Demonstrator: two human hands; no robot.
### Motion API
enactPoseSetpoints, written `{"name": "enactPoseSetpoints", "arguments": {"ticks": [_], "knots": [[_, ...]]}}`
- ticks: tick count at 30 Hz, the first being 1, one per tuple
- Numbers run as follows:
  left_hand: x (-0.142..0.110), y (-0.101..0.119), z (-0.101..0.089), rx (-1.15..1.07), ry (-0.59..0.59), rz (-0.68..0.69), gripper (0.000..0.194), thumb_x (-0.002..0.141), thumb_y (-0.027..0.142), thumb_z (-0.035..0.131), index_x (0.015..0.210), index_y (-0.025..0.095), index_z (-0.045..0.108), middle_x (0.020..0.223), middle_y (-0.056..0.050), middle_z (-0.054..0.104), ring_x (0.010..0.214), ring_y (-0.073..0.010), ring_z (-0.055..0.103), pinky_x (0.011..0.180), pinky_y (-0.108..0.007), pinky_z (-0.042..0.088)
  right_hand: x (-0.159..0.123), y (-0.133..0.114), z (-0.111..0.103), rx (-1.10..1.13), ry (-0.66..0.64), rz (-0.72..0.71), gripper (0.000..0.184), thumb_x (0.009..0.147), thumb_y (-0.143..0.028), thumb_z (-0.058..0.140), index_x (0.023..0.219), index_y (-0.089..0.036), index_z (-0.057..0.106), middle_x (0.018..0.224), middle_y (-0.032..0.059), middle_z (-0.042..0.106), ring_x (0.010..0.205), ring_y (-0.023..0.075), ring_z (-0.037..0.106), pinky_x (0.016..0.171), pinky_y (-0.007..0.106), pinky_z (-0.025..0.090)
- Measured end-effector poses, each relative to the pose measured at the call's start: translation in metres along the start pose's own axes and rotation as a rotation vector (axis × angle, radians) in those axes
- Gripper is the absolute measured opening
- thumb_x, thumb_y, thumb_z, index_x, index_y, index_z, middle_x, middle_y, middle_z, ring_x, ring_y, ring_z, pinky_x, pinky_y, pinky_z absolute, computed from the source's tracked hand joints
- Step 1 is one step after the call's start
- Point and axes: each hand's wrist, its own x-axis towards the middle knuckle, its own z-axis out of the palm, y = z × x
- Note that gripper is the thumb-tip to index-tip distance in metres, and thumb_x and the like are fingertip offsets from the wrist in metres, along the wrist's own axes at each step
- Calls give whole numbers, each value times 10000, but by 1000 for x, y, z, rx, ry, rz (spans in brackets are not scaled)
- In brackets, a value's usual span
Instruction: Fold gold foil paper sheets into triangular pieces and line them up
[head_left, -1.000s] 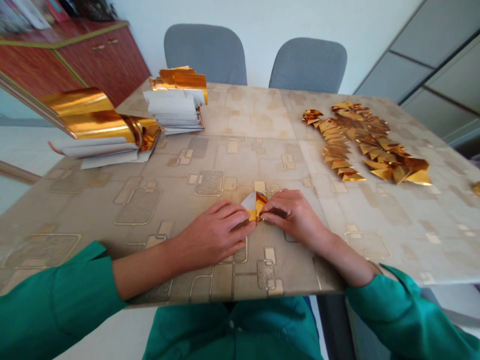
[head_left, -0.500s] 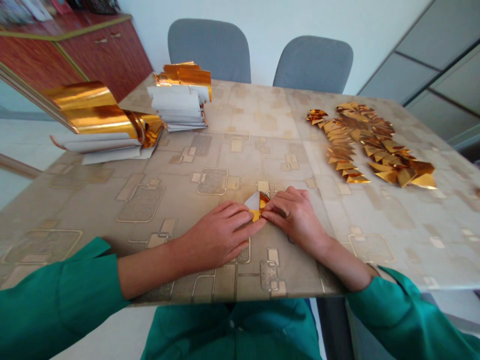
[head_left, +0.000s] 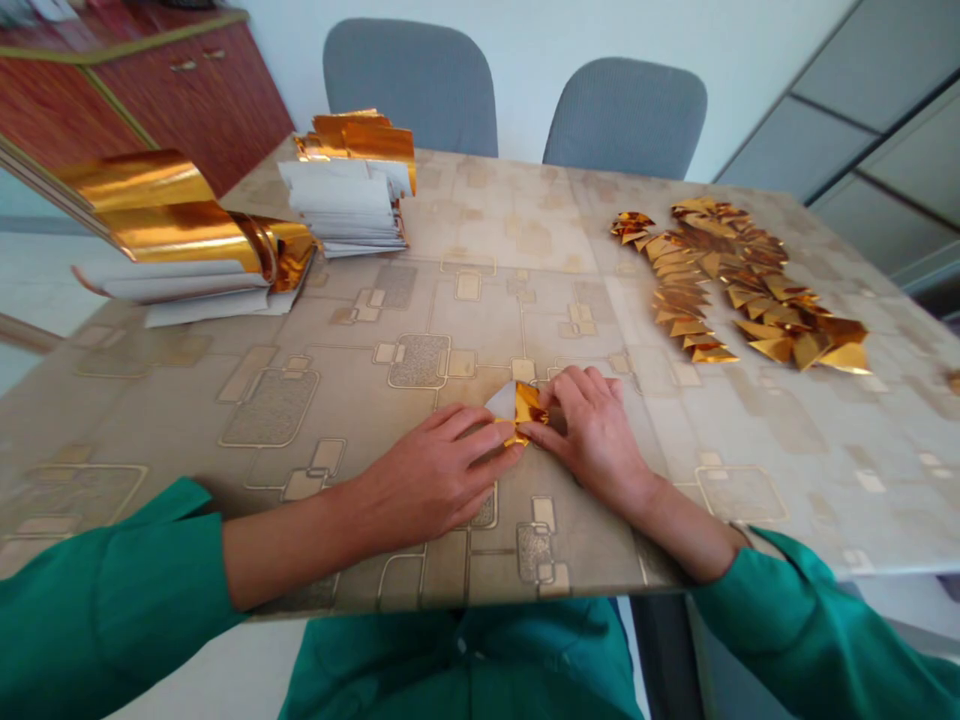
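A small piece of gold foil paper (head_left: 529,402), partly folded, lies on the patterned tablecloth between my hands. Its white back shows on the upper left, its shiny gold side on the right and along the bottom. My left hand (head_left: 439,470) presses the left and lower edge with its fingertips, the fingers close together. My right hand (head_left: 592,430) pinches the right side between thumb and fingers. The fingertips cover part of the folds.
Folded gold paper pieces (head_left: 757,280) lie in curved rows at the right back. A stack of white-backed gold sheets (head_left: 349,205) and a larger curled gold sheet pile (head_left: 180,230) stand at the left back. Two grey chairs (head_left: 412,85) stand beyond the table (head_left: 480,320).
More of the gold side on the right of the paper now shows, as my right fingers have shifted slightly outward. The whole view has moved a little.
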Motion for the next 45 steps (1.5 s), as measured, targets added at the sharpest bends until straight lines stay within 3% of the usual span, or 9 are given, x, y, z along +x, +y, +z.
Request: {"name": "enactPoseSetpoints", "arguments": {"ticks": [7, 21, 27, 32, 34, 38, 45], "knots": [[-1, -2, 2, 55, 29, 63, 392, 958, 214, 520, 1316, 65, 573, 1339, -100, 605, 1200, -301, 493, 1031, -444, 447, -3, 19, 6, 30, 50, 97, 391, 830, -455, 710, 1093, -220, 541, 1084, 91, 607, 995, 282, 542, 819, 391, 372], [-2, -1, 3, 46, 55, 56, 383, 958, 200, 507, 1311, 68, 576, 1335, -100, 621, 1205, -303, 502, 1022, -449, 439, 0, 25, 3, 192, -43, 59, 328, 815, -347, 733, 1089, -240, 588, 1057, 64, 640, 992, 265, 553, 843, 409, 402], [-1, -11, 4, 37, 51, 56, 342, 967, 314, 566, 1269, 158, 603, 1321, -60, 638, 1195, -273, 530, 1101, -504, 338, 3, 31, -5, 319, -91, -148, 236, 893, -237, 651, 1127, -225, 621, 1103, 64, 666, 1028, 227, 565, 896, 390, 412], [4, -27, 4, 79, 151, 119, 201, 994, 324, 560, 1111, 198, 664, 1168, -14, 710, 1128, -213, 575, 1154, -491, 256, 1, 16, -9, 193, -89, -258, 148, 957, -256, 577, 1053, -195, 672, 1012, 74, 675, 966, 217, 554, 881, 384, 381], [8, -29, 1, 113, 169, 133, 158, 1001, 279, 546, 1028, 201, 681, 1075, -4, 728, 1039, -196, 593, 1102, -455, 325, 0, 11, -9, 146, -85, -280, 161, 969, -262, 557, 1030, -188, 686, 976, 76, 678, 956, 218, 555, 883, 386, 369], [18, -23, -8, 212, 81, 67, 167, 982, 220, 563, 864, 179, 673, 874, -19, 708, 884, -191, 580, 845, -349, 448, -3, 3, -10, 111, -71, -291, 182, 978, -263, 537, 1000, -188, 701, 937, 67, 675, 922, 210, 549, 871, 376, 361], [12, -19, -10, 334, 34, 12, 140, 968, 141, 535, 976, 128, 674, 901, -71, 698, 882, -223, 593, 717, -331, 465, -9, -13, -12, 49, -77, -241, 209, 982, -245, 516, 1011, -217, 722, 1012, 89, 661, 971, 231, 529, 867, 389, 376]]}}
